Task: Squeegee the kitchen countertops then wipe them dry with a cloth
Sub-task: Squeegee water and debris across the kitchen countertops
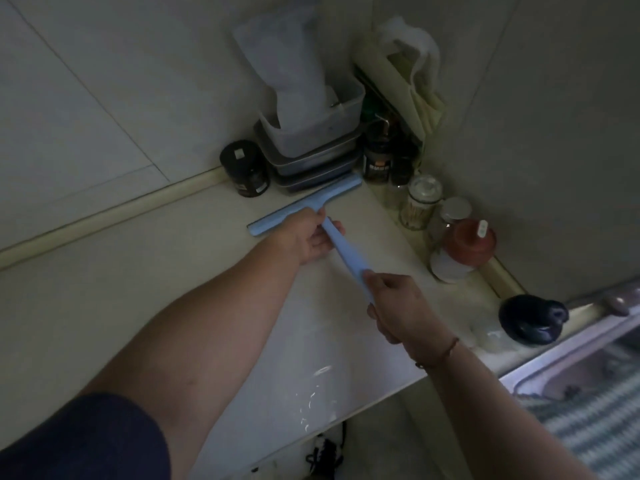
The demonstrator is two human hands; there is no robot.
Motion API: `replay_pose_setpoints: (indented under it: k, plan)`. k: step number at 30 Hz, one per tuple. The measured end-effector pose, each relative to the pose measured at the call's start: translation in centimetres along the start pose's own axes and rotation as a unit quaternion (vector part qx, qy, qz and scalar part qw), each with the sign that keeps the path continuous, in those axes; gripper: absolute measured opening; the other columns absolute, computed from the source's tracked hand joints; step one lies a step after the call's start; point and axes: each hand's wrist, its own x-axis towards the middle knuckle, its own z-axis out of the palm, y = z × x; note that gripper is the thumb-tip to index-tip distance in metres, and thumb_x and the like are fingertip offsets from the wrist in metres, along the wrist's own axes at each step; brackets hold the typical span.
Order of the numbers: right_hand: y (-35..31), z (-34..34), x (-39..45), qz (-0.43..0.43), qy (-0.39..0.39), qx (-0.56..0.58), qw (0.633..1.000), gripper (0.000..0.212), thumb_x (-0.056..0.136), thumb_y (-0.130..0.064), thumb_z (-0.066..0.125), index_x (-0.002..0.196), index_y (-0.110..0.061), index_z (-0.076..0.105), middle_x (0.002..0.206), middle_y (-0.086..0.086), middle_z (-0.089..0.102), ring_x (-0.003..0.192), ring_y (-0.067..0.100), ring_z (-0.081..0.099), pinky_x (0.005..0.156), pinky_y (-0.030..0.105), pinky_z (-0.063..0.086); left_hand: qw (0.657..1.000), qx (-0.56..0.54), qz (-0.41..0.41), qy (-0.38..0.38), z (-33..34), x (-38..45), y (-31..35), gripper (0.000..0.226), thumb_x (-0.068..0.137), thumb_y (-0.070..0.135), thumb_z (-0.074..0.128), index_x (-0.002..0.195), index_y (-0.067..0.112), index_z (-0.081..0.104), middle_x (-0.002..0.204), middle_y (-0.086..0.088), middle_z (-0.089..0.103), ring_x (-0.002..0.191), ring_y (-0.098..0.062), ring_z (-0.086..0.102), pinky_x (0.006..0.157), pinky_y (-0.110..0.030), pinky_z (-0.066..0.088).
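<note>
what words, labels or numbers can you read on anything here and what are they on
None can be read.
Black jar: pale tag on its lid and faint print on its side, too blurred.
Dark bottle: orange label print, too blurred.
Red-lidded jar: small white tab on top, no legible marks.
Squeegee: no markings visible.

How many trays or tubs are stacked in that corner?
4, as far as shows: a clear plastic tub on top, three shallow metal trays beneath it, just behind the squeegee. Dim light may hide more.
</note>
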Motion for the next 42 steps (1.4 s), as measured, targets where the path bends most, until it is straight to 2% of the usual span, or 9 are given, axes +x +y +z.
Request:
replay_pose_setpoints:
  k: [4,11,20,23,28,32,35,38,42]
  plan:
    - [1.4,-0.5,-2.3,0.017,-0.007,-0.004,1.0,0.047,0.098,-0.039,0.047,0.09,0.004,0.062,0.056,0.009,0.05,0.033,0.016,0.038,0.036,0.018,0.029,1.0,0.023,-0.019,0.001,0.3,-1.5,-1.4,0.021,0.101,0.016,0.047,0.089,0.0,0.055,0.078,-0.012,0.064,0.07,-0.022,0.063,0.056,-0.033,0.051]
    - [6.3,-3.3,-8.4,-0.031,0.018,-0.079,0.996,0.053,0.098,-0.039,0.046,0.079,0.009,0.058,0.053,0.006,0.049,0.039,0.016,0.039,0.042,0.025,0.03,0.998,0.034,-0.032,-0.03,1.7,-5.7,-7.4,0.025,0.102,0.014,0.044,0.082,0.001,0.053,0.049,-0.007,0.065,0.053,-0.02,0.066,0.073,-0.038,0.052]
    - [11.6,-6.3,-16.2,-0.022,0.054,-0.092,0.994,0.05,0.097,-0.037,0.047,0.072,0.004,0.059,0.05,0.003,0.051,0.042,0.015,0.046,0.042,0.025,0.034,0.997,0.049,-0.049,-0.04,3.5,-11.1,-14.6,0.025,0.102,0.014,0.044,0.082,0.002,0.053,0.049,-0.008,0.065,0.06,-0.022,0.063,0.054,-0.034,0.054]
    - [13.0,-6.6,-17.9,-0.03,0.054,-0.123,0.991,0.047,0.098,-0.037,0.046,0.06,-0.009,0.052,0.048,0.0,0.049,0.041,0.01,0.043,0.041,0.023,0.032,0.996,0.047,-0.058,-0.045,3.6,-12.3,-16.6,0.026,0.102,0.016,0.044,0.082,0.002,0.053,0.049,-0.007,0.065,0.065,-0.023,0.062,0.052,-0.033,0.055]
    - [13.9,-6.6,-19.1,-0.047,0.06,-0.156,0.985,0.047,0.099,-0.035,0.046,0.059,-0.01,0.049,0.045,-0.003,0.046,0.047,0.009,0.045,0.045,0.02,0.032,0.997,0.054,-0.044,-0.026,3.7,-13.2,-17.6,0.024,0.101,0.016,0.047,0.084,0.0,0.053,0.053,-0.01,0.066,0.046,-0.021,0.066,0.04,-0.03,0.053]
    - [13.2,-6.3,-19.7,-0.072,0.061,-0.137,0.986,0.047,0.099,-0.034,0.046,0.057,-0.013,0.046,0.044,-0.003,0.048,0.045,0.007,0.046,0.048,0.024,0.034,0.999,0.013,-0.027,-0.036,3.4,-14.3,-17.6,0.024,0.1,0.023,0.049,0.086,0.004,0.054,0.065,-0.01,0.065,0.058,-0.022,0.065,0.05,-0.033,0.056]
    - [11.9,-4.5,-20.3,-0.093,0.047,-0.108,0.989,0.044,0.098,-0.035,0.047,0.063,-0.012,0.06,0.057,-0.003,0.061,0.057,0.011,0.056,0.055,0.026,0.039,0.996,-0.048,-0.006,-0.073,2.1,-17.6,-18.3,0.032,0.097,0.035,0.053,0.083,0.006,0.054,0.059,-0.01,0.065,0.053,-0.023,0.064,0.055,-0.032,0.055]
    - [9.5,-0.2,-21.3,-0.112,0.001,-0.053,0.992,0.026,0.098,-0.032,0.049,0.102,-0.022,0.073,0.107,-0.01,0.065,0.102,0.006,0.058,0.086,0.031,0.049,0.993,-0.063,0.02,-0.098,-1.9,-21.4,-19.3,0.039,0.096,0.044,0.05,0.09,0.005,0.056,0.071,-0.014,0.067,0.062,-0.026,0.065,0.063,-0.032,0.054]
    - [6.4,7.5,-23.2,-0.13,-0.098,-0.063,0.985,0.022,0.096,-0.036,0.051,0.094,-0.027,0.071,0.067,-0.004,0.069,0.058,0.01,0.062,0.059,0.025,0.043,0.989,-0.068,0.132,-0.028,-10.9,-26.0,-17.9,0.031,0.098,0.039,0.047,0.105,0.011,0.056,0.084,-0.01,0.071,0.068,-0.024,0.066,0.061,-0.027,0.05]
